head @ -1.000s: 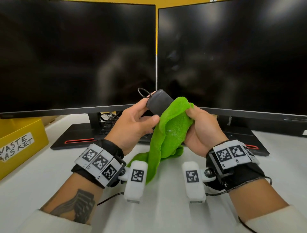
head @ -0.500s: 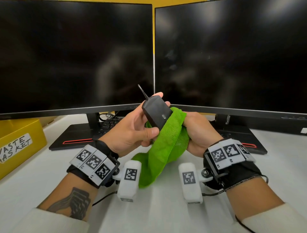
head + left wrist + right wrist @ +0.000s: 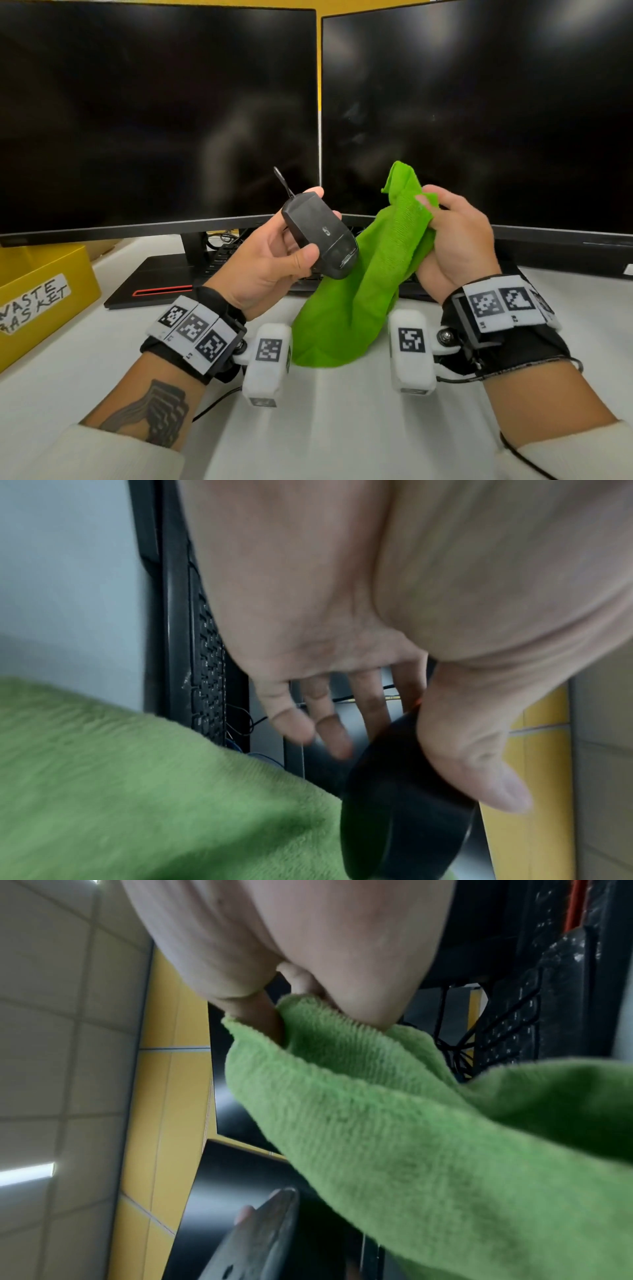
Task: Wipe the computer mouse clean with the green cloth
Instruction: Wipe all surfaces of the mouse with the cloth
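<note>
My left hand (image 3: 284, 253) grips the black computer mouse (image 3: 320, 234) above the desk, thumb on its near side and fingers behind it; its cable (image 3: 282, 180) sticks up at the far end. The same mouse (image 3: 407, 804) shows under my thumb in the left wrist view. My right hand (image 3: 452, 236) pinches the green cloth (image 3: 363, 284), which hangs down to the desk just right of the mouse. The cloth (image 3: 394, 1123) fills the right wrist view, with the mouse (image 3: 260, 1231) below it. Cloth and mouse are apart.
Two dark monitors (image 3: 157, 113) stand side by side behind my hands. A black keyboard (image 3: 222, 255) lies under them between the stand bases. A yellow bin labelled waste basket (image 3: 37, 298) sits at the left edge on the white desk (image 3: 325, 428).
The cloth has come off the mouse: my right hand lifted it up and to the right. My left hand has turned the mouse so its top faces me.
</note>
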`<control>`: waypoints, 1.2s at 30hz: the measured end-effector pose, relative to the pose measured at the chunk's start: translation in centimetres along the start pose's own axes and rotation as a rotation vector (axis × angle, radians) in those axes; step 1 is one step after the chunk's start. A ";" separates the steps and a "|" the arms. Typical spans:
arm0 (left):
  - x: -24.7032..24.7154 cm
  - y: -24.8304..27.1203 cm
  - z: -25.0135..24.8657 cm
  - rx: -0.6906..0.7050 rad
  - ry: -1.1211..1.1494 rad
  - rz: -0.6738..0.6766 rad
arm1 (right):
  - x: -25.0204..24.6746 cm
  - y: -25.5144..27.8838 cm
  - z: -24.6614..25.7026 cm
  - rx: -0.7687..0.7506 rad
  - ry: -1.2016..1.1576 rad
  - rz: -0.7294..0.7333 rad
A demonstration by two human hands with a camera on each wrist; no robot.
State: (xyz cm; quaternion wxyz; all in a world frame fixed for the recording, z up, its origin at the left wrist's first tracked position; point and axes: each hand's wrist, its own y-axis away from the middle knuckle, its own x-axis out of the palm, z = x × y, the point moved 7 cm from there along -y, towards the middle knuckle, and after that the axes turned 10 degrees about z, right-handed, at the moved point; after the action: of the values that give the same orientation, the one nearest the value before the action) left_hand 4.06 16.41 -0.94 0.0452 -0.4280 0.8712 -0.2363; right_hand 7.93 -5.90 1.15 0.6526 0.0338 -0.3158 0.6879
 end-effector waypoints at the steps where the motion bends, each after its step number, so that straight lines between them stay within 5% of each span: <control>1: 0.0 0.0 0.1 -0.004 0.027 0.007 | 0.3 0.1 0.1 -0.019 -0.023 0.050; 7: 0.1 0.0 0.2 -0.047 0.068 0.048 | 3.7 1.5 -0.3 -0.065 0.163 0.361; 12: -0.2 -0.1 0.4 -0.036 0.073 -0.040 | 7.3 3.4 -0.8 -0.241 0.669 0.638; 19: 0.3 -0.1 0.6 -0.056 0.082 0.026 | 3.4 1.1 -0.8 -0.216 0.898 0.339; 25: 0.2 -0.1 0.6 -0.057 0.040 0.019 | 6.5 3.1 -0.8 -0.244 0.856 0.548; 32: 1.0 -0.2 0.9 -0.079 0.024 0.055 | 3.9 1.6 -0.5 -0.240 0.882 0.341; 36: 0.7 -0.1 0.8 -0.071 0.031 0.022 | 6.3 3.2 -0.6 -0.216 0.854 0.547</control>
State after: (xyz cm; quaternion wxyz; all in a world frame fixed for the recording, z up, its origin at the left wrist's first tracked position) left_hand 3.97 15.53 -1.51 0.0192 -0.4159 0.8843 -0.2114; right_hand 4.27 0.11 2.28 0.5193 -0.4012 -0.0880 0.7494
